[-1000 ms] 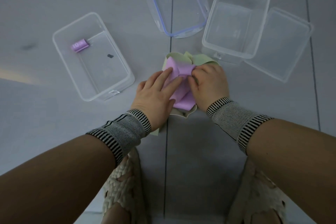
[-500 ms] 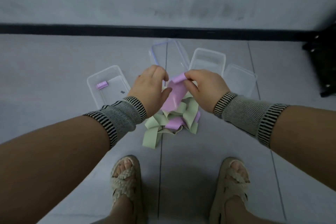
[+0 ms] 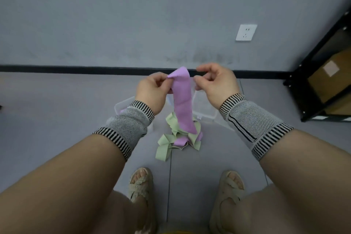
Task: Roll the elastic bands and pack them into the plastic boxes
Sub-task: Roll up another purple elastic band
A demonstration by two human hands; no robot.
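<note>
Above band pile (image 3: pixel 177 137) | left hand (image 3: pixel 152 92) pinches purple band (image 3: pixel 182 99) | right hand (image 3: pixel 216 83) curled, empty

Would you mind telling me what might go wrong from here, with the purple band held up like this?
1. Only the left hand clearly pinches the purple band, at its top corner; the right hand is beside it, so the band may slip or start rolling crooked.
2. Its lower end hangs over the pile of bands and could snag one.
3. The hands hide much of the plastic boxes, so packing may miss.
</note>
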